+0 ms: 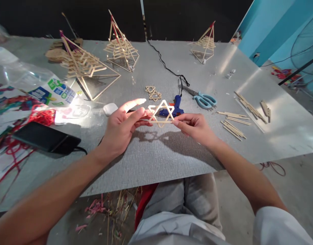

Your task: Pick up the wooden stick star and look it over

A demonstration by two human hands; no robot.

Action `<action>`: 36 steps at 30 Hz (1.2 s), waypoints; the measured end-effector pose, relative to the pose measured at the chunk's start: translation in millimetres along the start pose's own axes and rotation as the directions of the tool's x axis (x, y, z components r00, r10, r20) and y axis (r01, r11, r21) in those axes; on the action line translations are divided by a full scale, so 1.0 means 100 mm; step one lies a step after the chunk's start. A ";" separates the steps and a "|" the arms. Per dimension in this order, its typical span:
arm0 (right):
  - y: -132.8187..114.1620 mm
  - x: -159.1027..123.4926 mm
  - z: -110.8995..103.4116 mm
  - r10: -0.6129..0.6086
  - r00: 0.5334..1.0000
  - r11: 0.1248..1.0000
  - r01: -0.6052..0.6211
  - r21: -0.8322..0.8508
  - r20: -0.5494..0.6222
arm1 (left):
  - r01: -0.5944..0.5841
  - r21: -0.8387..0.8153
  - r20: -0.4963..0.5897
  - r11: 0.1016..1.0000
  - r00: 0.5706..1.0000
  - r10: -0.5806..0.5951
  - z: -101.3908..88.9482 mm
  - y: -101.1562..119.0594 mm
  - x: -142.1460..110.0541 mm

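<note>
A six-pointed star of thin wooden sticks (169,117) is held up just above the table, its shadow below. My right hand (194,127) pinches the star's lower right corner between thumb and fingers. At the star's left side is my left hand (123,126), index finger and thumb stretched apart; its other fingers reach to the star's left edge and seem to touch it. Behind the star lies a blue glue gun (177,103), partly covered by it. Small stick stars (153,93) lie flat just beyond.
Light-blue-handled scissors (206,100) lie beside the glue gun's black cord (166,64). Loose sticks (234,130) are at right. Stick pyramids (123,51) stand at the back. On the left are a plastic bottle (36,80), a black phone (45,137) and red string (43,115).
</note>
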State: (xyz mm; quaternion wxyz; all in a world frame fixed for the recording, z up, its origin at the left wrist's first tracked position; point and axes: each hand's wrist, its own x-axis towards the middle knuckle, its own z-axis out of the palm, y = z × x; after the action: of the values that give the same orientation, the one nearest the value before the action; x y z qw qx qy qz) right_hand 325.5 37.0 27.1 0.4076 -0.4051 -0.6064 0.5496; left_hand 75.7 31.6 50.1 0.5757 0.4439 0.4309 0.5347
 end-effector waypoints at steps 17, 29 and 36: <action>0.01 0.02 -0.01 -0.068 0.995 0.997 0.069 0.020 -0.075 | -0.039 0.152 0.024 0.988 0.999 0.036 -0.02 -0.12 -0.01; 0.04 0.04 0.00 -0.115 0.980 0.993 0.117 0.008 -0.160 | -0.060 0.171 0.032 0.983 0.998 0.056 -0.02 -0.17 0.01; 0.07 0.04 0.00 -0.153 0.963 0.988 0.151 -0.026 -0.222 | -0.072 0.184 0.023 0.980 0.997 0.069 -0.02 -0.17 0.00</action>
State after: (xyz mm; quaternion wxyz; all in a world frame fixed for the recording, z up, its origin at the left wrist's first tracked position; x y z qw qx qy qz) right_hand 324.6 40.8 20.7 0.5122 -0.4185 -0.5884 0.4650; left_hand 77.8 31.1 33.1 0.5161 0.5149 0.4579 0.5088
